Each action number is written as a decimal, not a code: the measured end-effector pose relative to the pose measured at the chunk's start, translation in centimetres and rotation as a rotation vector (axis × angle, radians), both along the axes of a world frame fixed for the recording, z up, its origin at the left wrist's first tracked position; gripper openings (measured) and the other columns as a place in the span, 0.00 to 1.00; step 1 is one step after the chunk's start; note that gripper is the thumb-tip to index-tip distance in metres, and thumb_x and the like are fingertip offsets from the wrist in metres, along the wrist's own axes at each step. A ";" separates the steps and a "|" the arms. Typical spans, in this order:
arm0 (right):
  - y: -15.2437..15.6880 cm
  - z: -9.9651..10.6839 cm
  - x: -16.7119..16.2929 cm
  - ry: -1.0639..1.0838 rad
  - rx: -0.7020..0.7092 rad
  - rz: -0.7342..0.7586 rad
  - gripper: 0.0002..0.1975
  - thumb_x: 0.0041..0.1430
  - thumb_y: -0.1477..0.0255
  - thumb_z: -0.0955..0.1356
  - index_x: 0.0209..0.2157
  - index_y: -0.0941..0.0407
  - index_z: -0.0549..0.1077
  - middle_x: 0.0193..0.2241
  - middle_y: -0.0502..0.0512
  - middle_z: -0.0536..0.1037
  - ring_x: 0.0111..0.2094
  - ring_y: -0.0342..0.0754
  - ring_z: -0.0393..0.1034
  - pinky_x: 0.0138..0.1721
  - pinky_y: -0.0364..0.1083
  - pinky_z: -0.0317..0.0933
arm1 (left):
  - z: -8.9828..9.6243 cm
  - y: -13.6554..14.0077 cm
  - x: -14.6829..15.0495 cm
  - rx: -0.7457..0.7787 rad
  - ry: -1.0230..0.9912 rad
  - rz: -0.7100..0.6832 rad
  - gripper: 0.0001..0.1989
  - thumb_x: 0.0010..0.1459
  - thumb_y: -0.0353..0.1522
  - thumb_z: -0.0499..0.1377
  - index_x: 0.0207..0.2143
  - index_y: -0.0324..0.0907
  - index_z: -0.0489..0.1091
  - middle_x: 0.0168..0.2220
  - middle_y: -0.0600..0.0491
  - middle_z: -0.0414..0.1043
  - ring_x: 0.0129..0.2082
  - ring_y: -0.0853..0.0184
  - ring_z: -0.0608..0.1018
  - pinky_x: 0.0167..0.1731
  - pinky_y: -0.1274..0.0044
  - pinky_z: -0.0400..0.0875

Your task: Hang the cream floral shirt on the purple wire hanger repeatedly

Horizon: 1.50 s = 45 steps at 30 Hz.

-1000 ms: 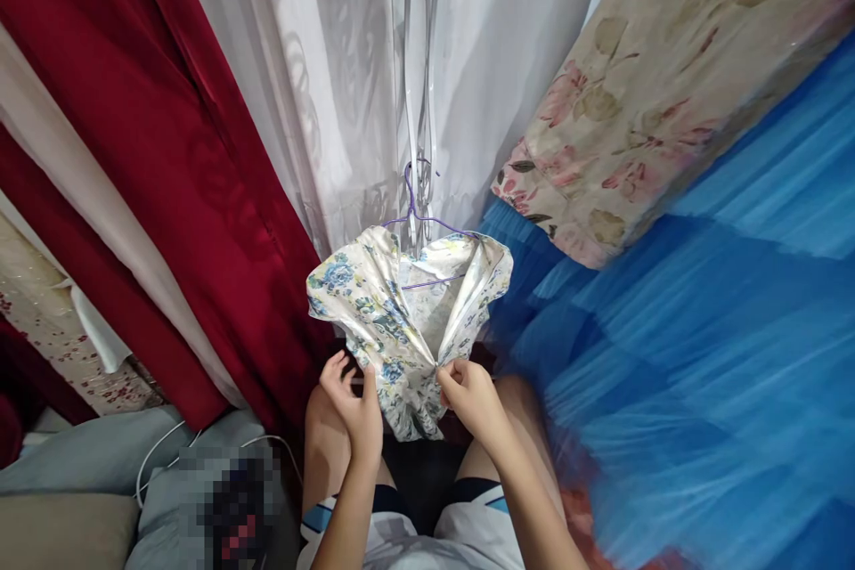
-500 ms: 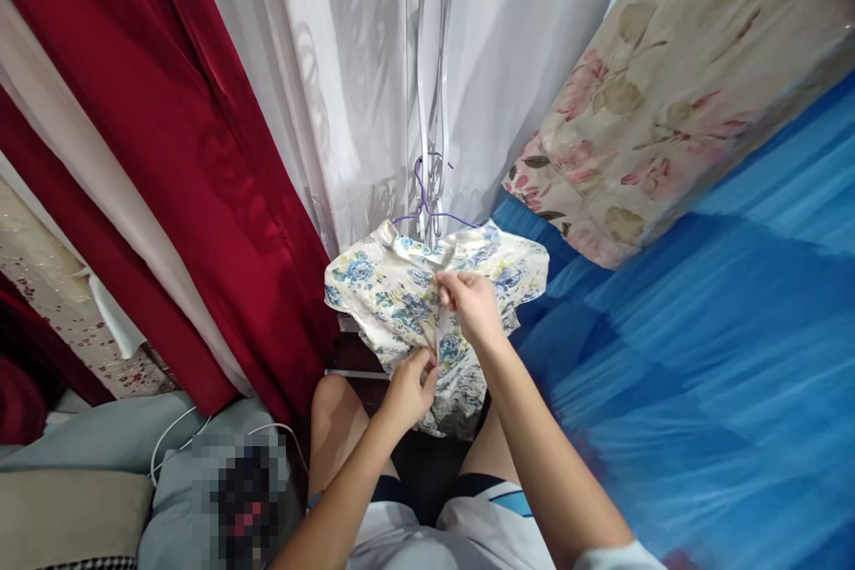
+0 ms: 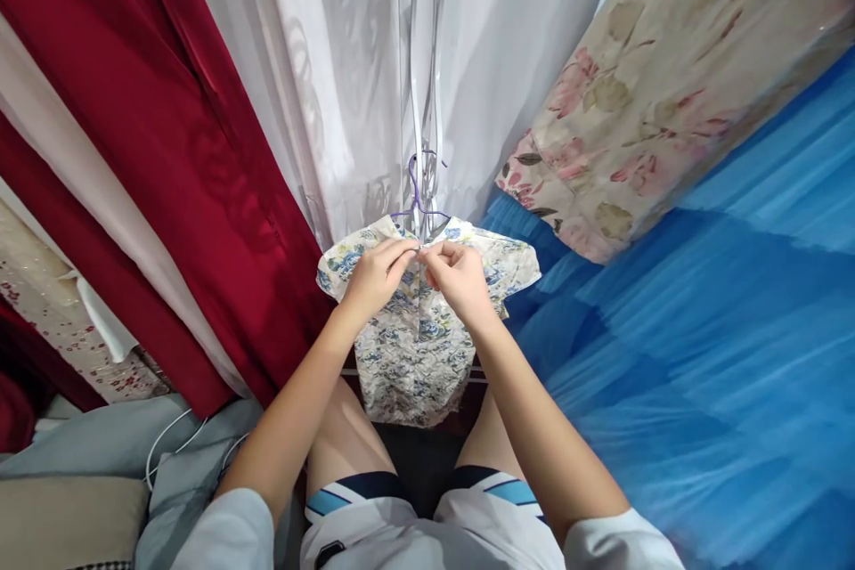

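Observation:
A white blouse [image 3: 414,374] with blue and yellow flowers hangs on a purple wire hanger [image 3: 415,187] in front of me. Up at its neckline, my left hand [image 3: 382,274] pinches one side of the front opening near the collar. My right hand [image 3: 458,276] grips the facing edge, its fingertips almost meeting those of the left. Whatever small fastening lies between the fingertips is hidden. Below the hands, the front seam runs straight down the cloth.
White curtains [image 3: 354,89] with hanging white straps [image 3: 415,62] are behind the hanger. Red drapes [image 3: 193,134] hang at left, floral fabric [image 3: 641,116] and blue tulle [image 3: 701,356] at right. Grey cushions [image 3: 100,436] and a white cable [image 3: 157,445] lie at lower left.
My left hand has moved up from the lower front opening to the collar. The right hand has risen slightly beside it, and the blouse now hangs straighter.

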State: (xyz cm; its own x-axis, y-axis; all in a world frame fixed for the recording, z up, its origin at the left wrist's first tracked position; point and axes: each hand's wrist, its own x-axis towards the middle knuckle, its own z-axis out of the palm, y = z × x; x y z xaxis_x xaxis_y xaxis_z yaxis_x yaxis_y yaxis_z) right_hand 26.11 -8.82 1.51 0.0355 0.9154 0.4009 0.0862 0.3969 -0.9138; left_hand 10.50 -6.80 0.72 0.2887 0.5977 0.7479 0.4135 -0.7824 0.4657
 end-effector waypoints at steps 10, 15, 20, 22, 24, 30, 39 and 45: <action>0.7 -5.3 0.0 -0.275 -0.021 -0.135 0.13 0.55 0.66 0.66 0.21 0.56 0.64 0.15 0.47 0.65 0.18 0.41 0.56 0.21 0.41 0.48 | 0.4 3.8 -5.3 -0.110 -0.616 0.339 0.14 0.66 0.37 0.52 0.40 0.33 0.68 0.38 0.53 0.72 0.41 0.70 0.74 0.46 0.77 0.65; -1.4 -6.2 -0.4 -0.213 -0.089 -0.008 0.10 0.53 0.67 0.66 0.22 0.55 0.65 0.15 0.46 0.65 0.17 0.41 0.56 0.21 0.41 0.47 | -5.7 6.7 -8.6 -0.464 -0.876 0.380 0.13 0.70 0.28 0.40 0.35 0.37 0.60 0.31 0.55 0.71 0.30 0.77 0.72 0.40 0.79 0.67; -2.3 -9.4 0.9 -0.112 -0.154 -0.025 0.09 0.52 0.69 0.65 0.22 0.54 0.62 0.15 0.45 0.62 0.17 0.41 0.56 0.21 0.41 0.49 | -13.0 4.0 -4.0 -0.779 -0.932 0.254 0.11 0.62 0.37 0.53 0.33 0.37 0.66 0.25 0.51 0.71 0.26 0.68 0.75 0.32 0.72 0.71; -2.7 -11.1 2.1 -0.163 -0.171 -0.043 0.10 0.53 0.69 0.64 0.21 0.54 0.61 0.15 0.45 0.62 0.18 0.42 0.57 0.22 0.41 0.50 | -14.4 1.7 -1.5 -0.862 -0.918 0.167 0.14 0.56 0.40 0.60 0.34 0.36 0.70 0.29 0.47 0.74 0.29 0.64 0.77 0.33 0.70 0.72; -3.4 -12.4 3.3 -0.282 -0.158 -0.036 0.08 0.52 0.70 0.64 0.21 0.55 0.64 0.18 0.48 0.66 0.22 0.45 0.61 0.26 0.43 0.55 | -14.7 -0.9 0.9 -0.894 -0.882 0.035 0.18 0.51 0.43 0.64 0.34 0.36 0.73 0.32 0.46 0.75 0.33 0.62 0.77 0.36 0.71 0.71; -6.4 -13.1 5.4 -0.348 -0.045 0.273 0.19 0.43 0.74 0.69 0.41 0.57 0.73 0.43 0.59 0.75 0.47 0.57 0.67 0.51 0.53 0.60 | -10.6 -6.9 6.0 -0.600 -0.432 -0.316 0.16 0.63 0.41 0.56 0.34 0.39 0.76 0.38 0.48 0.70 0.42 0.63 0.74 0.46 0.73 0.68; -8.6 -11.6 6.1 0.176 -0.584 0.542 0.12 0.48 0.65 0.71 0.32 0.58 0.74 0.28 0.54 0.77 0.32 0.49 0.71 0.39 0.47 0.64 | -11.3 -6.8 6.0 -0.866 -0.267 -0.526 0.23 0.59 0.48 0.57 0.50 0.43 0.74 0.48 0.45 0.72 0.51 0.57 0.73 0.54 0.69 0.66; -7.5 -7.6 12.4 0.038 -0.546 0.468 0.12 0.42 0.67 0.75 0.29 0.59 0.75 0.24 0.52 0.77 0.22 0.45 0.68 0.24 0.42 0.60 | -15.2 -7.9 3.8 -1.073 0.026 -0.706 0.22 0.49 0.46 0.67 0.40 0.39 0.76 0.37 0.49 0.76 0.36 0.62 0.76 0.38 0.74 0.70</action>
State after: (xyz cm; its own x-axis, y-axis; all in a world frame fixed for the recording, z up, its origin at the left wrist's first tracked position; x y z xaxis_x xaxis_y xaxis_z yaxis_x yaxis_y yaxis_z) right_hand 38.50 -16.28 -6.04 -0.4049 0.9075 -0.1119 -0.0173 -0.1300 -0.9914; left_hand 14.32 -14.72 -14.46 0.7950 0.6063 -0.0208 0.0833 -0.0751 0.9937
